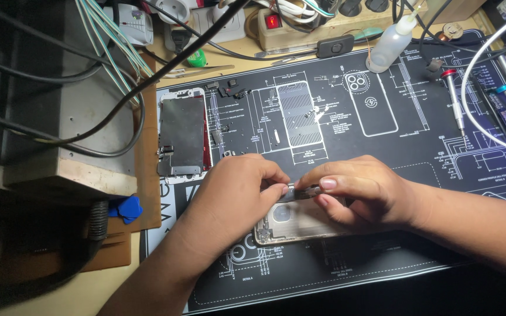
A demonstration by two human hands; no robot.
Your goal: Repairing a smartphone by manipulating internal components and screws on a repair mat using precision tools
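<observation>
Both my hands meet over an opened phone body (297, 225) lying on a black repair mat (382, 246). My left hand (238, 196) rests on the phone's left end with its fingertips pinched on a small metal part (300, 190). My right hand (358, 193) grips the same small part from the right, thumb and forefinger closed on it. The phone's inside shows a pale plate with a round ring. Much of the phone is hidden under my palms.
A detached phone screen (183, 136) lies face down at the mat's left. Small screws and brackets (232, 90) sit above it. A squeeze bottle (390, 44), screwdrivers (455, 99), tweezers, a power strip (300, 26), a blue pick (125, 208) and black cables (118, 99) surround the mat.
</observation>
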